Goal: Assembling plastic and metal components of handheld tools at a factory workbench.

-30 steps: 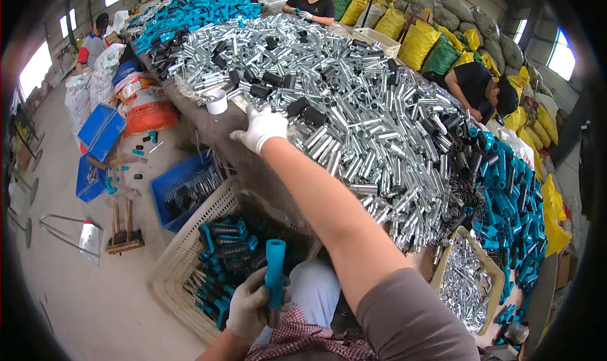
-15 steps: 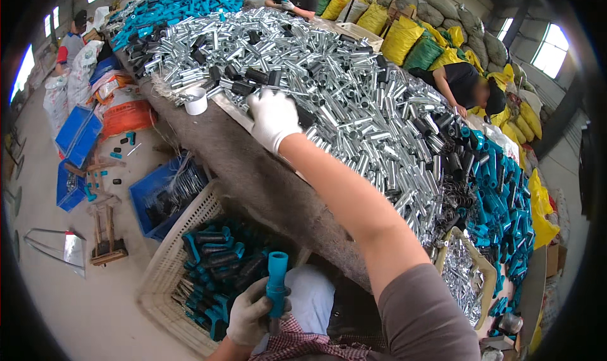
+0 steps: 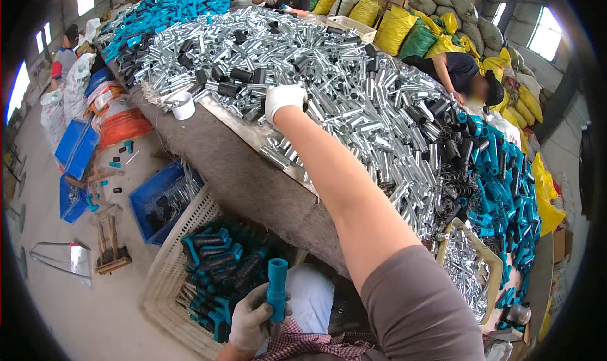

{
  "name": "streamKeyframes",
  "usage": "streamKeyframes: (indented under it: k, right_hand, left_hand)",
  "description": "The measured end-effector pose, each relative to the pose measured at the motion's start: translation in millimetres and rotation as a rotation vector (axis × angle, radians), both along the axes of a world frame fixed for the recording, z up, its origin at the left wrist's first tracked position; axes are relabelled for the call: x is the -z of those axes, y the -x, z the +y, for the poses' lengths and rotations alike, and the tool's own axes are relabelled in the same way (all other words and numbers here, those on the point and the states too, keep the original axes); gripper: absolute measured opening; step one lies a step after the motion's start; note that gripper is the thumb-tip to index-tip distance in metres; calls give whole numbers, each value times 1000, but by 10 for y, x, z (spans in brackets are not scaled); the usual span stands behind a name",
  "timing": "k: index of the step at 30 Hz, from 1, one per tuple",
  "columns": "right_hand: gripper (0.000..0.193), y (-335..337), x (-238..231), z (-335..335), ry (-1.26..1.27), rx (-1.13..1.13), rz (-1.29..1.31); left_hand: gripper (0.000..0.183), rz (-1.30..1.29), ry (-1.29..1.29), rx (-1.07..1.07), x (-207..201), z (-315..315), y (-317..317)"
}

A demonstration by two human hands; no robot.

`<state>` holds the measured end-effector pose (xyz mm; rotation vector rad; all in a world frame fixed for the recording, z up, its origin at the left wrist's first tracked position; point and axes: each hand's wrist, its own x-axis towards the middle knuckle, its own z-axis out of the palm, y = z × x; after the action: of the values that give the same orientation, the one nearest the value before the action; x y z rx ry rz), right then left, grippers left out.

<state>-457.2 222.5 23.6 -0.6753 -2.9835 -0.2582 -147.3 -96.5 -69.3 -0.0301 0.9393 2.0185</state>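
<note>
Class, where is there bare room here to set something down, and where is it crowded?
Bare: the brown strip between the metal tubes and the pale crate, though its slope is unclear; and the floor left of that crate, near the wooden stool. Crowded: beyond the strip, heaped with metal tubes and teal parts; and inside the crate, with teal-and-black handles.

There, off to your left, a white cup [image 3: 184, 108] perches at the table [image 3: 253, 174] edge! Down on your floor, a wooden stool [image 3: 113, 263], two blue bins [image 3: 71, 147] beyond it, an orange sack [image 3: 123, 128] near them. And up to your right, yellow sacks [image 3: 392, 31] heap around a green sack [image 3: 418, 43], a person [image 3: 456, 70] in black leans in, a window [image 3: 545, 37] glares!
</note>
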Motion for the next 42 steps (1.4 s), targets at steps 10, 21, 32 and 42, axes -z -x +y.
streamKeyframes:
  k: [10, 21, 32, 42]
  right_hand:
    - [32, -312, -80, 139, 54, -149, 168]
    - [39, -321, -585, -143, 73, -337, 119]
    - [52, 59, -251, -85, -74, -58, -374]
    - [50, -342, -344, 407, 287, -188, 100]
  left_hand:
    - [65, 68, 54, 21, -195, -1, -76]
    - [62, 20, 17, 110, -170, -78, -79]
    - [65, 54, 95, 4, -189, -40, -37]
    - [66, 71, 46, 27, -208, -88, -68]
